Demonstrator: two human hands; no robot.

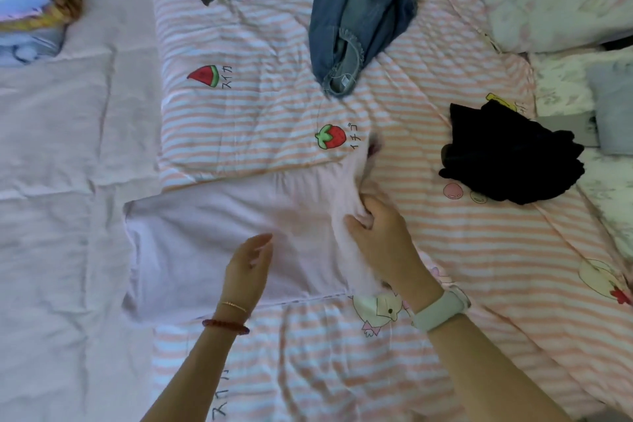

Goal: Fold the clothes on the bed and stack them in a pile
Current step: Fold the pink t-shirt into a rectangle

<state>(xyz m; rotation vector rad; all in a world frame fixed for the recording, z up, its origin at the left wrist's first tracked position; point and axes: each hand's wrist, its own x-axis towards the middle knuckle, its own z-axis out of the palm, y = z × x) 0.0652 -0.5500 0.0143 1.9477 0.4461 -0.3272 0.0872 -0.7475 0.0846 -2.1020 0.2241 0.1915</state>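
Right hand (375, 233) bunching the right end of the pale pink garment (219, 233), spread near centre on the striped quilt (479, 267); left hand (248, 264) loose-fingered above. Best folded leftward, edges aligned, wrinkles smoothed.

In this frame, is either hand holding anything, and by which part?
The right hand grips the pale pink garment by a bunched fold at its right end. The left hand is open over the garment, holding nothing.

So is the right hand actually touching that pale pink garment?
Touching. The head view shows the right hand with its fingers curled into a bunched fold of the pale pink garment, gripping the cloth.
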